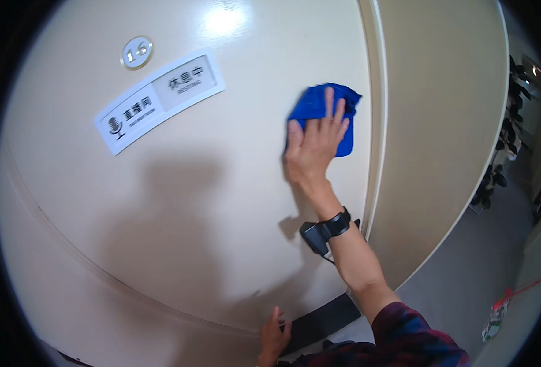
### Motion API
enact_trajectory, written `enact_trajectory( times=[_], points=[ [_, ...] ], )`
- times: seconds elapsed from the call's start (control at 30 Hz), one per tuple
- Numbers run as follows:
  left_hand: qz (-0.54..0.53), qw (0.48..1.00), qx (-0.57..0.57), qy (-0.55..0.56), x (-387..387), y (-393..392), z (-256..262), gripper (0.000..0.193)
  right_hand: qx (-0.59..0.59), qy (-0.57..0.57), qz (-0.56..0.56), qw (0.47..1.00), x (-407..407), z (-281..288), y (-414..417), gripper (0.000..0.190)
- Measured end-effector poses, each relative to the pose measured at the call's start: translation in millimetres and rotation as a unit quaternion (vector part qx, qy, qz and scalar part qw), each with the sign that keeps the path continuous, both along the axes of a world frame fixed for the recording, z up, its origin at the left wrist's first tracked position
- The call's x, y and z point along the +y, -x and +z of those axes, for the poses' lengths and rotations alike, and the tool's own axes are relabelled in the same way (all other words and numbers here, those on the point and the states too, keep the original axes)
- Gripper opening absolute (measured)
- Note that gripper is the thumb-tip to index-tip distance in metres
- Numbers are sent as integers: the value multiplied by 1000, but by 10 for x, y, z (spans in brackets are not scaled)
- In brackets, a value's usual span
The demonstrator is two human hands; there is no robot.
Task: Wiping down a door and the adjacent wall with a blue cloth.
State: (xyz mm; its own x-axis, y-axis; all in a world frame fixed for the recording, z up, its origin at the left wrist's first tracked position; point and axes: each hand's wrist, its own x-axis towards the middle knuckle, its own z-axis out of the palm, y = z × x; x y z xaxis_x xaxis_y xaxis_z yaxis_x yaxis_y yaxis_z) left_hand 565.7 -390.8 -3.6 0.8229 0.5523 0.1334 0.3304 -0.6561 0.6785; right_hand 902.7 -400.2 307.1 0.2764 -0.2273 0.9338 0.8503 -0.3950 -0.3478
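My right hand (314, 144) presses a folded blue cloth (314, 101) flat against a cream door (252, 183), near its right edge. The fingers are spread and point upward over the cloth. A black strap with a small box (318, 236) sits on my right wrist, and a thin cable hangs from it. Low in the view, my left hand (274, 337) is held in front of the door with its fingers apart and nothing in it. Part of a dark door handle (357, 223) shows behind my right forearm, which hides the rest.
A white sign plate (160, 103) with writing and a round plaque (136, 52) are fixed on the door. The door frame (378, 114) runs along the right. Beyond the wall lie a grey floor (463, 247) and leafy plants (511, 110). A dark mat (323, 323) lies below.
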Motion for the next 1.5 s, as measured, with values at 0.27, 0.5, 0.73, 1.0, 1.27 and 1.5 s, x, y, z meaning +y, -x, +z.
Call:
enact_trajectory(
  times=[0.27,0.5,0.73,1.0,1.27,1.5],
  points=[
    [46,997,-52,-34,20,-89,-30,55,-192,159,216,944,1130,-46,1497,61],
    [13,999,22,-30,-119,-304,-6,53,-251,233,232,910,1164,-57,1357,57],
    [-23,998,30,-44,-73,-168,-116,59,-83,45,-9,996,481,378,399,52],
    [-30,994,104,-4,202,69,-186,63,-26,-7,-8,1000,992,389,1171,48],
    [35,996,82,-25,468,290,-192,61,-11,-9,92,996,1390,393,1727,56],
    [62,989,125,-40,577,415,-19,61,-22,2,159,987,1317,470,1757,61]
  ],
)
